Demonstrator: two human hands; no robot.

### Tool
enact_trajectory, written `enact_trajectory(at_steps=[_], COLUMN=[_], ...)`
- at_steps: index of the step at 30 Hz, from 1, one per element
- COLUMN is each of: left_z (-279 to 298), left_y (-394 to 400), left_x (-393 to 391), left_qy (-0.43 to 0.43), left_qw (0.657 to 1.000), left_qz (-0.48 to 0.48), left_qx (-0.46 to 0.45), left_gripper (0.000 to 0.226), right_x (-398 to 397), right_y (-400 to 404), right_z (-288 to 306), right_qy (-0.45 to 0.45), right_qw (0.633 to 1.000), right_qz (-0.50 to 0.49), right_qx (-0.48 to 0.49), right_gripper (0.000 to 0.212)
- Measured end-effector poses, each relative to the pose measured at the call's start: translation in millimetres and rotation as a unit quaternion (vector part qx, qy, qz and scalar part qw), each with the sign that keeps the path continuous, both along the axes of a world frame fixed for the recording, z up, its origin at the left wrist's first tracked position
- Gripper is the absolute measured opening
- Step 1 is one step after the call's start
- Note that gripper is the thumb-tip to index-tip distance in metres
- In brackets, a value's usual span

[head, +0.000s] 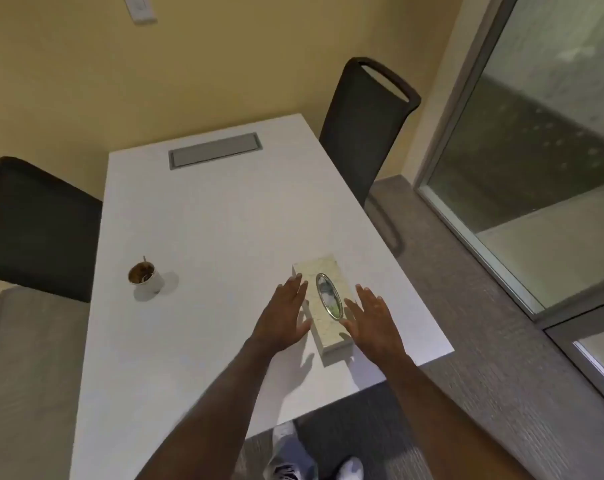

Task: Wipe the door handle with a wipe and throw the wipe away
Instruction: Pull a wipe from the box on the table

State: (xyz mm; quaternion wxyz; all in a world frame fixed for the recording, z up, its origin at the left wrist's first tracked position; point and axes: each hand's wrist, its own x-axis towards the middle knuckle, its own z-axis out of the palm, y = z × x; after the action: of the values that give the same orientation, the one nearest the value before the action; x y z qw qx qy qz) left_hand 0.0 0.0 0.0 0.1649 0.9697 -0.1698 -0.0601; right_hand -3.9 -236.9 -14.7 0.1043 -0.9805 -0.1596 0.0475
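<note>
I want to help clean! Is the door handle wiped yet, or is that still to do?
Nothing looks done yet. Both hands are empty: the left hand and right hand are open on either side of the wipe box on the table, with no wipe pulled out. Still left: take a wipe, wipe the door handle, which is not in view, and throw the wipe away.

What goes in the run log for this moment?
stage: reaching for wipe | left hand: open, beside tissue box | right hand: open, other side | wipe: none pulled | cup: apart, on table
</note>
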Motion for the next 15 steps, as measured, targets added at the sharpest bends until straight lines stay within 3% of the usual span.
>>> enact_trajectory(at_steps=[10,15], left_z=[-47.3,-70.0], left_y=[-6.3,1.8], left_x=[67.0,75.6], left_qy=[0.006,-0.051], left_qw=[0.999,0.996], left_qz=[-0.039,-0.063], left_qx=[0.011,-0.024], left_gripper=[0.073,0.067], right_x=[61.1,84.1], right_y=[29.0,42.7], right_z=[-28.7,-35.7], right_qy=[0.045,0.043], right_qw=[0.998,0.999], right_qz=[-0.014,0.013], right_qx=[-0.031,-0.023], right_gripper=[0.042,0.04])
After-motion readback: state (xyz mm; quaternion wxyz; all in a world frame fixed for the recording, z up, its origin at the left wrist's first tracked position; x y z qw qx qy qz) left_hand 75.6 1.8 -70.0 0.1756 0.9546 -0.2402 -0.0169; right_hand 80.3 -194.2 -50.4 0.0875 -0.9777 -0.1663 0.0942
